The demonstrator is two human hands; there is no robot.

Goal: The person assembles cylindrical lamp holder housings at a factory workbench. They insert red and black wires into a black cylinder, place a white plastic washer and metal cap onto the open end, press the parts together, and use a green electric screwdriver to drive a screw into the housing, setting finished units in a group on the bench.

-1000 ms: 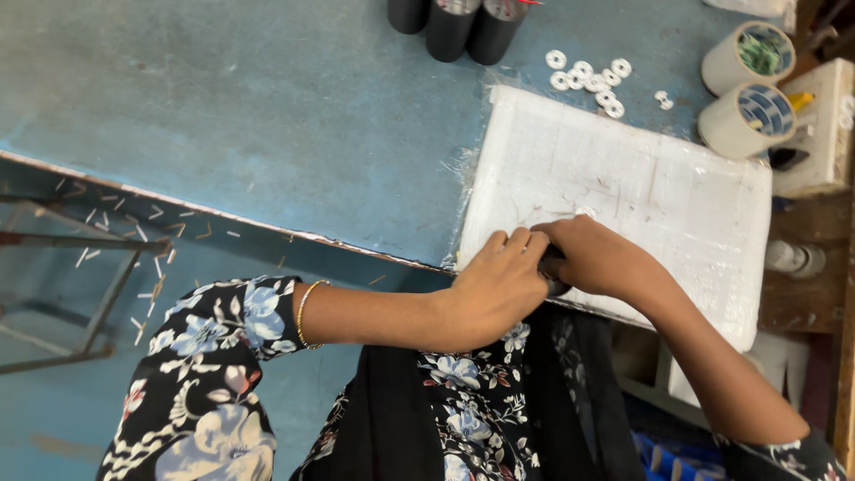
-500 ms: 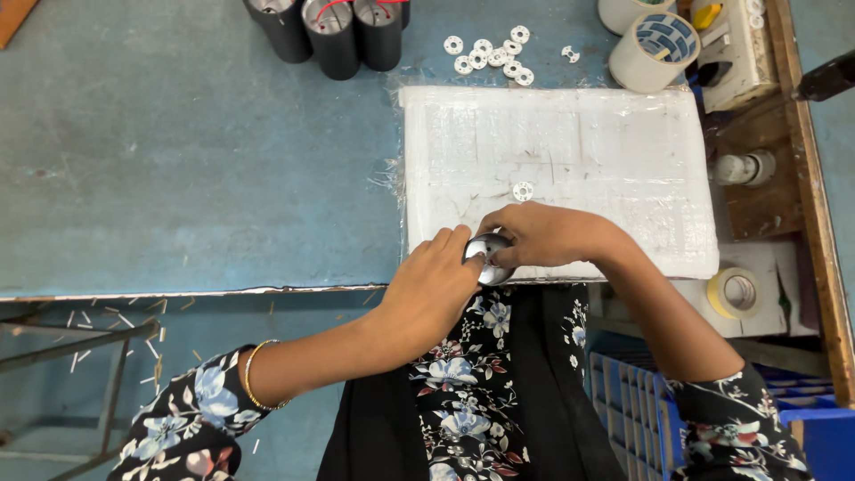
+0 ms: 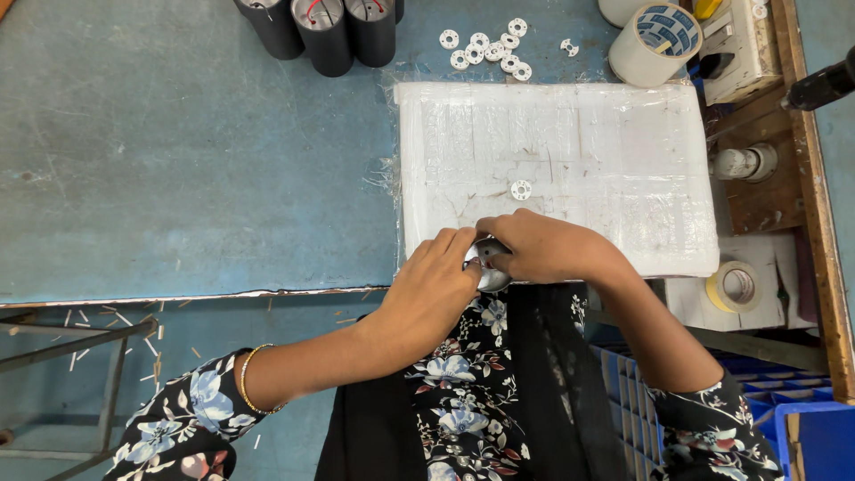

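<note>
Both my hands meet at the near edge of a white plastic-wrapped pad on the blue table. My left hand and my right hand together grip a small shiny silver metal part, mostly hidden by my fingers. A single white plastic ring lies on the pad just beyond my right hand.
Three black cylinders stand at the table's far edge. Several white rings lie beside them. Tape rolls sit at the far right, another tape roll on a white block, a small bottle on a wooden shelf, blue bins below.
The view has shifted so the pad sits further left. My hands stay joined at the pad's near edge, and the silver part now shows between my fingers.
</note>
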